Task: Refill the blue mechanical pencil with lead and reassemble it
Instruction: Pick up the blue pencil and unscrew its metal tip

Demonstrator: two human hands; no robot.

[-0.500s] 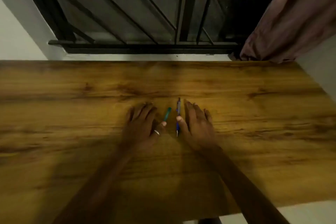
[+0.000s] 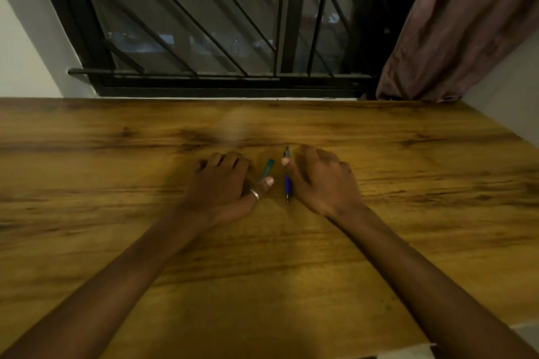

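The blue mechanical pencil [image 2: 288,183] lies on the wooden table [image 2: 408,213], pointing toward and away from me, tip nearest me. Left of it lies a slim green lead tube [image 2: 267,168], slightly tilted. My right hand [image 2: 320,181] rests palm down just right of the pencil, fingers curled, with the thumb tip touching the pencil's upper part. My left hand [image 2: 221,183] rests palm down left of the tube, fingers curled. Its thumb, which wears a ring, reaches the tube's near end. Neither object is lifted.
A barred dark window [image 2: 204,38] runs along the table's far edge. A brownish curtain [image 2: 455,32] hangs at the far right, beside a white wall. The table's near edge shows at the bottom right.
Both hands have gone from lying flat with fingers stretched to fingers curled. My right thumb has moved up along the pencil. The pencil and the tube lie where they were.
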